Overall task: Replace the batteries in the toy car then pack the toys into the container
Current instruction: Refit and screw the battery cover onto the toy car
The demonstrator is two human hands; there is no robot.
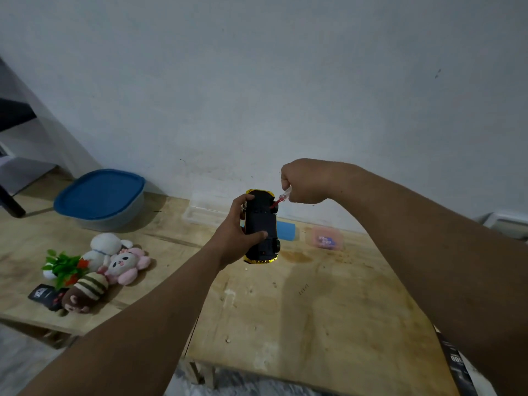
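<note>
The toy car [262,224], black underneath with yellow trim, is turned belly-up above the wooden table [328,310]. My left hand [238,230] grips it from the left side. My right hand [304,181] is closed around a small screwdriver [281,199] with a clear and red handle, whose tip touches the car's underside near the far end. The blue-lidded container [100,197] stands at the back left. Plush toys [114,261] lie in a heap on the left of the table.
A clear plastic box [204,210] sits against the wall behind the car. A blue cylinder [287,230] and a small pink box [324,238] lie to the right of it. A small fake plant [64,267] and a black card [43,294] lie beside the plush toys.
</note>
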